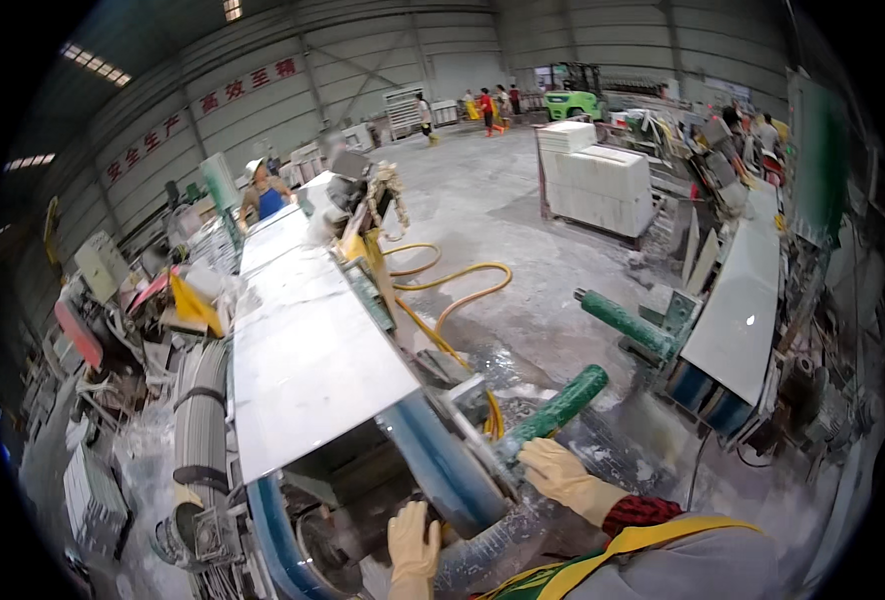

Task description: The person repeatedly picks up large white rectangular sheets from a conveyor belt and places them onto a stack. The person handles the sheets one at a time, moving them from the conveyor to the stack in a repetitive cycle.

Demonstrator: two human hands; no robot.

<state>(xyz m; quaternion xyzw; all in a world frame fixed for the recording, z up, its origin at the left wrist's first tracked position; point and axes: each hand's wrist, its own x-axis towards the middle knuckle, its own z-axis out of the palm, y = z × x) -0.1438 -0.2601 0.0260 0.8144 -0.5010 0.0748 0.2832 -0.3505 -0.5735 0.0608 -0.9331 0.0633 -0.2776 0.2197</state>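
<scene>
Grey panelled walls [453, 45] marked with large red lettering [261, 78] enclose a vast factory hall, its dark roof [153, 40] broken by bright panels of light [98, 64]. A pale, scuffed floor [453, 200], glossy with wet in places, runs toward the far side, where a green forklift [573, 104] stands. Stacked white slabs [598, 185] form a block mid-floor; distant people [487, 112] dot the background.

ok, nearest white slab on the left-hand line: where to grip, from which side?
Probably mid-span on the near edge of the white slab, from the line's open near end, fingers underneath: that flat edge bridges the gap between the blue belts, leaving room below.
</scene>
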